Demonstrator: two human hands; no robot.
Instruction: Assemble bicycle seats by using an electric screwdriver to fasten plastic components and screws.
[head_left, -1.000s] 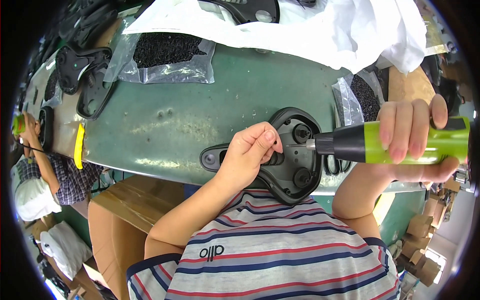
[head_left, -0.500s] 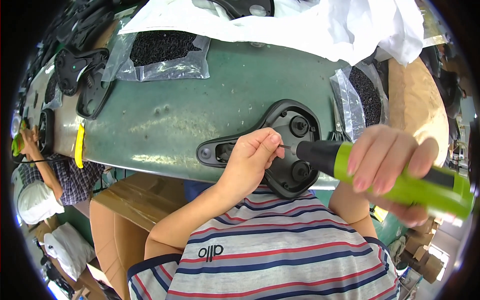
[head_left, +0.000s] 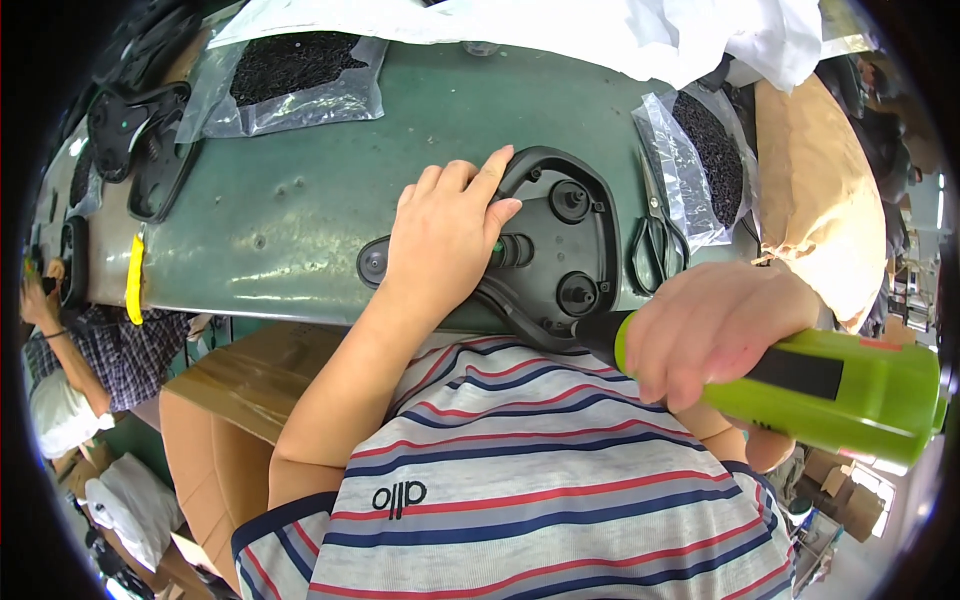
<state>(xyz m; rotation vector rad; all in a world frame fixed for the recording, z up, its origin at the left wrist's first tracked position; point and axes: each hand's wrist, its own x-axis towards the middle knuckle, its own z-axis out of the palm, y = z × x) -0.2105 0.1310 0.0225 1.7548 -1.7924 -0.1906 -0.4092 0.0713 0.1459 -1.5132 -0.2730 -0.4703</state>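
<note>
The person wears a short-sleeved knit shirt [head_left: 560, 480] with horizontal stripes of white, grey, red and navy blue. A navy band edges the left sleeve, and a small dark embroidered mark sits on the chest. Both forearms are bare, and the left hand [head_left: 440, 240] and right hand [head_left: 715, 335] wear no gloves, rings or watch.

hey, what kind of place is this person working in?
Probably a small assembly workshop: a worn green workbench, bags of small black parts, a black plastic part under the left hand, and a green power screwdriver in the right hand.

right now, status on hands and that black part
Left hand flat on black plastic part. Right hand grips green power screwdriver, tip off the part. Scissors beside it.
</note>
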